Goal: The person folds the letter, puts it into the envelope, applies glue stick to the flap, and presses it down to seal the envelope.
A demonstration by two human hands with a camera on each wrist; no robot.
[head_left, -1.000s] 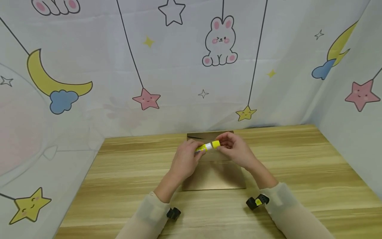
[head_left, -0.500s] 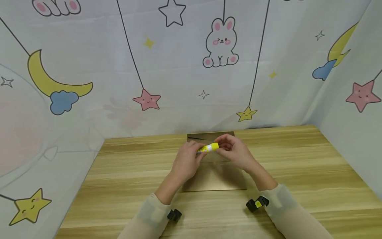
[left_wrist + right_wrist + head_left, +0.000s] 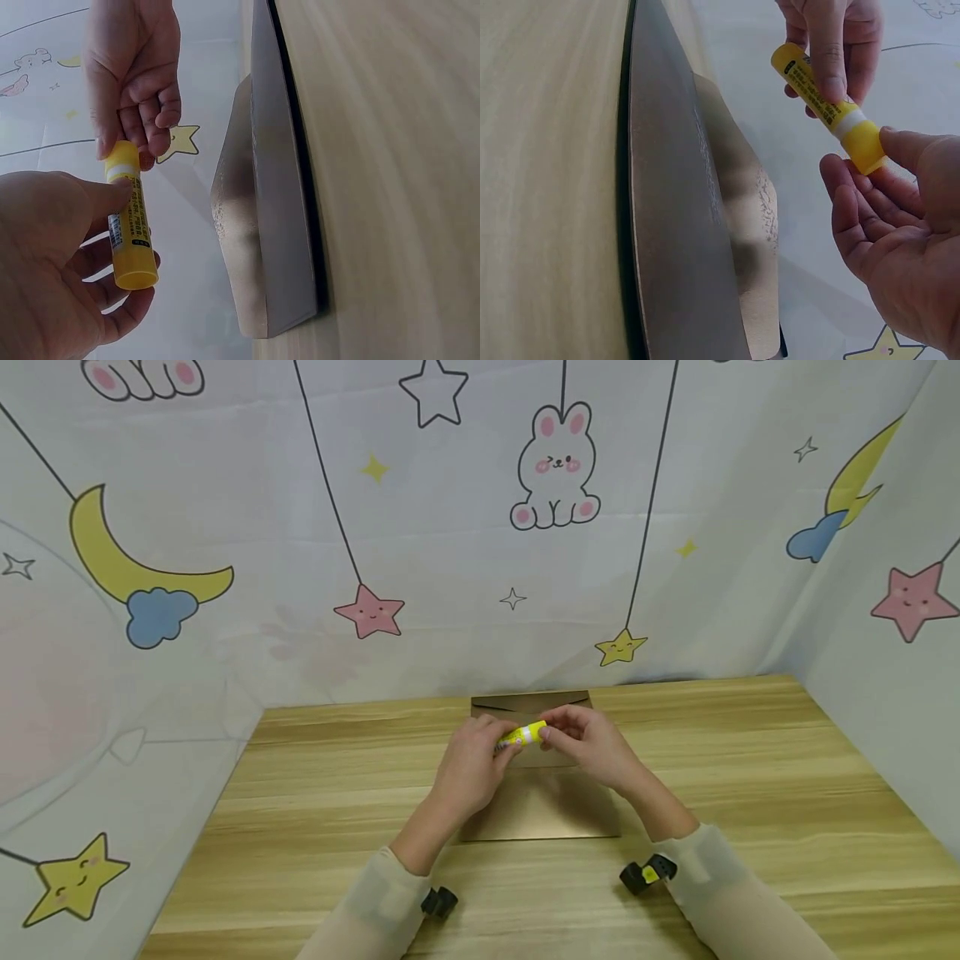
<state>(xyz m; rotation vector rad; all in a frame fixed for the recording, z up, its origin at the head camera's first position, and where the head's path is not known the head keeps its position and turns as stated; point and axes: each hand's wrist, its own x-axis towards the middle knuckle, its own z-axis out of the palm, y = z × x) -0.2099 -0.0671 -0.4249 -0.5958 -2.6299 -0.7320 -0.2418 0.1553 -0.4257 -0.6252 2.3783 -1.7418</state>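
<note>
Between both hands, above the table, is a yellow glue stick (image 3: 523, 735) with a white collar and its yellow cap on. My left hand (image 3: 468, 764) grips its printed barrel between thumb and fingers. The right hand (image 3: 596, 748) pinches the cap end (image 3: 865, 148), thumb on one side and fingers on the other, as the right wrist view shows. Below the hands lies a bronze-brown envelope (image 3: 543, 806). Its flap (image 3: 236, 202) stands slightly raised in the wrist views, with a rough, wrinkled patch on it. The hands partly hide the envelope's upper half from the head view.
The wood-grain table (image 3: 330, 793) extends around the envelope on both sides. A white curtain (image 3: 450, 527) printed with stars, moons and a rabbit hangs behind the table and along its sides. Black camera mounts (image 3: 637, 875) sit at both wrists.
A second ago a gap separated the cap from the white collar; now the cap sits against it. My right thumb has come further over the cap, and both hands have dropped slightly.
</note>
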